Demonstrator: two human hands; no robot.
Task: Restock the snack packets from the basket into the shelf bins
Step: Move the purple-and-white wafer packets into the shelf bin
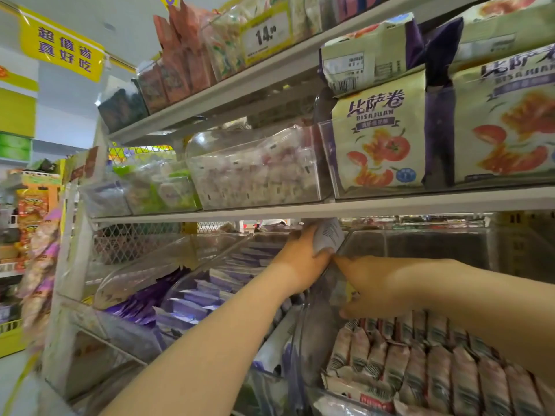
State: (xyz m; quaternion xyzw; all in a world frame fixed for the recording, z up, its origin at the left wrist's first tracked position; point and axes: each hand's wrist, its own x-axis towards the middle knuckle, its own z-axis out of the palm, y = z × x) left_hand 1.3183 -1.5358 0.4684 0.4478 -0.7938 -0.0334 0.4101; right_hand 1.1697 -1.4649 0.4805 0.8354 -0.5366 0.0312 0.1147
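Observation:
My left hand point(303, 259) reaches up to the back of a clear shelf bin point(216, 265) and grips a white snack packet point(327, 237) with small print, just under the shelf board above. My right hand point(372, 283) is beside it, fingers curled over the clear wall between this bin and the right-hand bin point(420, 244). The left bin holds several purple-and-white packets point(192, 304). The right bin holds a row of pink striped packets point(420, 355). The basket is out of view.
Above is a shelf with clear bins of small wrapped sweets point(258, 172) and large tomato-print Bisajuan bags point(378, 142). The top shelf carries a 14.90 price tag point(265, 34). A wire mesh back panel point(135, 241) closes the shelf. Another display point(30, 211) stands far left.

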